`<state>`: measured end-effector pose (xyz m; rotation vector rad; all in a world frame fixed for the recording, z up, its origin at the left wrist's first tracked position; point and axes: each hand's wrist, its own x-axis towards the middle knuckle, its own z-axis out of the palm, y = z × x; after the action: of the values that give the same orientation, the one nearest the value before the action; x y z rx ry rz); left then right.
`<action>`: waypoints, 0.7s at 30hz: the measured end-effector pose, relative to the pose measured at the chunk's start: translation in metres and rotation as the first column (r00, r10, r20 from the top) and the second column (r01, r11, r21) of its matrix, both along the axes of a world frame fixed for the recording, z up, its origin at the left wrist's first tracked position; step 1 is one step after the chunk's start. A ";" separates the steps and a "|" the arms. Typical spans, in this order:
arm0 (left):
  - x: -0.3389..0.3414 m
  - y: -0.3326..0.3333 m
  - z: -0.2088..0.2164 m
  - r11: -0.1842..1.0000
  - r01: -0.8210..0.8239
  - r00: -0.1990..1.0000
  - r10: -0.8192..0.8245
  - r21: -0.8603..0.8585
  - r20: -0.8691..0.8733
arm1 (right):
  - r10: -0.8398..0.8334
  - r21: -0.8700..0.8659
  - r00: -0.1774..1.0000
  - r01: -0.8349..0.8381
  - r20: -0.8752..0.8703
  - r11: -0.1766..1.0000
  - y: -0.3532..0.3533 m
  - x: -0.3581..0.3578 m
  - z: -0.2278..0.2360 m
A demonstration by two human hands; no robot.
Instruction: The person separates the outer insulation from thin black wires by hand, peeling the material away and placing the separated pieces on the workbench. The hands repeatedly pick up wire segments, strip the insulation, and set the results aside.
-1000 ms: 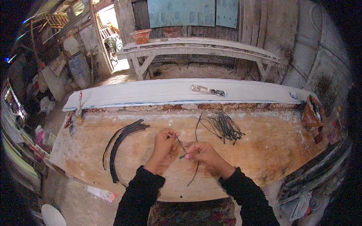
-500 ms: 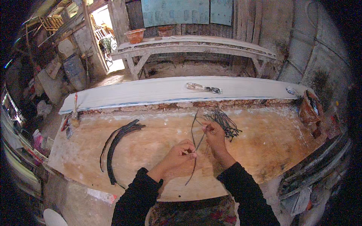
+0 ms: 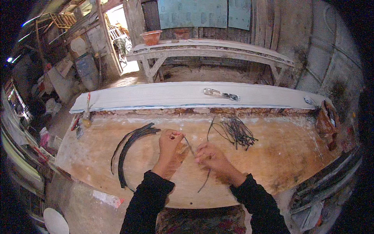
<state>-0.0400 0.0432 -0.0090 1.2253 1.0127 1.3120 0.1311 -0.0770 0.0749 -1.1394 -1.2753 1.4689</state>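
Note:
A thin dark strip (image 3: 188, 144) slants between my hands above the wooden table. Its far end is pinched between the thumb and forefinger of my left hand (image 3: 168, 145). At its near end, the closed fingers of my right hand (image 3: 212, 158) grip it, slightly blurred. A second thin strip (image 3: 204, 181) passes beneath my right hand, showing on both sides of it. Left of my left hand lies a curved bundle of black strips (image 3: 126, 154). Beyond my right hand is a loose pile of knotted dark strips (image 3: 238, 132).
A long white board (image 3: 156, 95) spans the table's far side, with a stained putty knife (image 3: 221, 94) on it. Brushes (image 3: 86, 117) stand at the left end, a brown container (image 3: 325, 121) at the right. Behind is a bench (image 3: 218, 48) bearing an orange pot (image 3: 151, 38).
My left hand has moved left and away from me; my right hand has come nearer. The strip between them now slants the other way. The whole view has shifted slightly.

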 end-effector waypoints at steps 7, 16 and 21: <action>0.014 -0.015 0.019 0.984 -0.106 0.965 0.136 0.140 -0.224 | 0.127 0.387 0.971 -0.199 0.204 0.900 -0.001 -0.002 -0.009; 0.019 -0.024 0.023 0.971 0.198 0.932 -0.144 0.134 -0.332 | -0.112 0.080 0.982 0.101 0.150 0.992 0.005 0.007 -0.011; 0.022 -0.036 0.034 0.860 0.431 0.846 -0.281 0.272 -0.453 | -0.579 0.384 0.779 0.471 0.241 0.794 0.030 0.027 -0.026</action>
<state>-0.0177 0.0071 0.0251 1.9316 0.7671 0.9877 0.1578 -0.0474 0.0493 -1.4392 -1.2151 0.6357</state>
